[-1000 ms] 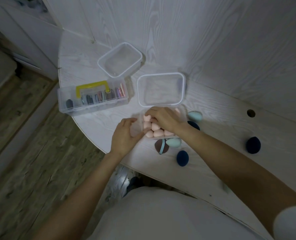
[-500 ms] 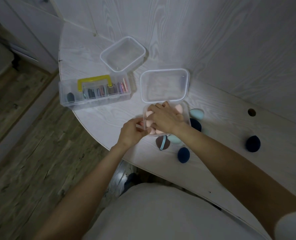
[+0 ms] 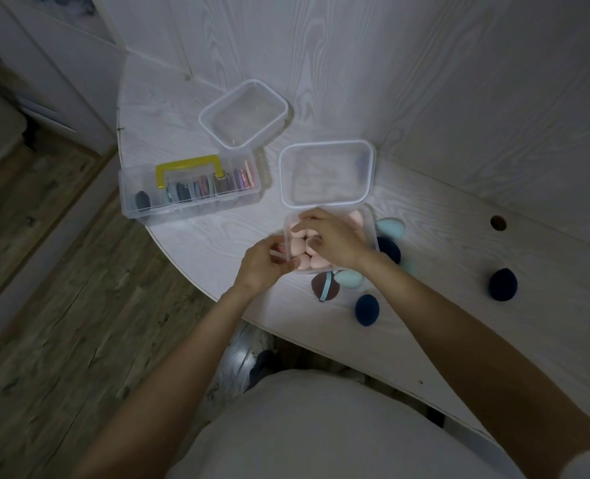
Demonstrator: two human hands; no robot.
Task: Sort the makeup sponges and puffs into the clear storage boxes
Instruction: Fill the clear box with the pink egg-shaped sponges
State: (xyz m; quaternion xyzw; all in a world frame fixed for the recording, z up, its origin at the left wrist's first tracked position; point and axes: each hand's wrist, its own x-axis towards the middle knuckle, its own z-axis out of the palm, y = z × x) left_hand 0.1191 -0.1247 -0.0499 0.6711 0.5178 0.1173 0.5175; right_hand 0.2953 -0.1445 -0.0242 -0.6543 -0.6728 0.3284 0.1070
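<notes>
The right hand is reaching into the near clear box, its fingers curling over the pink sponges packed there, while the left hand is gripping the box's left wall. The sponges are probably soft, light and springy, best pinched gently around the middle. Blue sponges are lying loose near and right of the box.

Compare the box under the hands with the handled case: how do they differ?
The box holds pink sponges; the case holds flat, mixed-colour pieces. The box has no handle; the case has a yellow handle. Both hands are at the box; none touch the case. Both are clear plastic.
</notes>
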